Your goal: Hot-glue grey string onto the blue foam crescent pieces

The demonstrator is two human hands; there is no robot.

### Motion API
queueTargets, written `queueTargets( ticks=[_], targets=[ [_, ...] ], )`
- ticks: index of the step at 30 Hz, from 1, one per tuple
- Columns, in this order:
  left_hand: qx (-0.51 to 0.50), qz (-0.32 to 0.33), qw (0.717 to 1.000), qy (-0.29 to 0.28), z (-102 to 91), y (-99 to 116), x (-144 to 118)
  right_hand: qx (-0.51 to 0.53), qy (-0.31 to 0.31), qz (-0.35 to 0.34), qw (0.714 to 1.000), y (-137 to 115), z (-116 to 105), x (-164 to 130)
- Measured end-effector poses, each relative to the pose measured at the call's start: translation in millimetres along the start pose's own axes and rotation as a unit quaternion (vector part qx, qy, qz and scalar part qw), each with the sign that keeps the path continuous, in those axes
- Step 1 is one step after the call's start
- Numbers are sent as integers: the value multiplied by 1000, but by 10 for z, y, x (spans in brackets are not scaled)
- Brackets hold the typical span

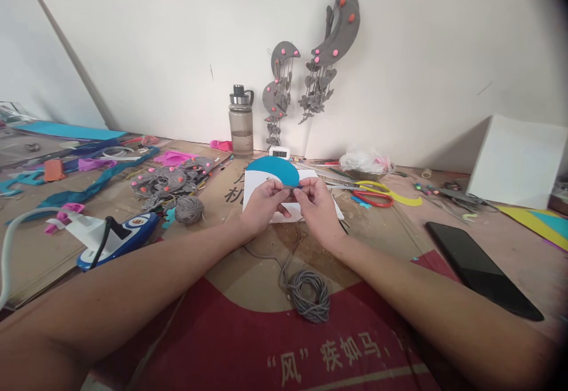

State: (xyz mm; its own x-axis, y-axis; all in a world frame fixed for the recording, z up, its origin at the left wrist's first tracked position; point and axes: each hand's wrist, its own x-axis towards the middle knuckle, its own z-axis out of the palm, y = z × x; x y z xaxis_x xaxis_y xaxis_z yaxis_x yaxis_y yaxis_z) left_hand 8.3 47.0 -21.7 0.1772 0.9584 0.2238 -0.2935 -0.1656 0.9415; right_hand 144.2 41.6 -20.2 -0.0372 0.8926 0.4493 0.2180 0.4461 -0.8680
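My left hand (265,204) and my right hand (317,204) meet in front of me with fingertips pinched together. Between them they grip the lower right tip of a blue crescent-shaped piece (276,168), whose wide curve stands out beyond my fingers. A white sheet (290,212) lies beneath my hands. From a coil of grey yarn (309,296) nearer me, a strand runs up toward my hands. My fingers hide where it ends, so I cannot tell whether they pinch yarn too.
A water bottle (241,123) stands by the wall, beside a small digital display (279,153). Grey crescent hangings (344,27) dangle above. Scissors (373,193) lie right, a phone (481,267) nearer. Left are a yarn ball (189,209), decorated grey crescents (168,181) and a power strip (119,240).
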Motion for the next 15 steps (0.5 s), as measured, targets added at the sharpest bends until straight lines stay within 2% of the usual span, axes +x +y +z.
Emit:
queueTargets(
  ticks=[7,12,15],
  targets=[
    [2,0,1000,-25,0,15,-19,-48,-15,10,999,-38,-48,26],
    [55,9,998,-7,-6,13,-13,-55,-9,24,998,-38,-65,44],
    [77,7,997,8,-6,20,-11,-67,-6,11,998,-49,-67,45]
  ],
)
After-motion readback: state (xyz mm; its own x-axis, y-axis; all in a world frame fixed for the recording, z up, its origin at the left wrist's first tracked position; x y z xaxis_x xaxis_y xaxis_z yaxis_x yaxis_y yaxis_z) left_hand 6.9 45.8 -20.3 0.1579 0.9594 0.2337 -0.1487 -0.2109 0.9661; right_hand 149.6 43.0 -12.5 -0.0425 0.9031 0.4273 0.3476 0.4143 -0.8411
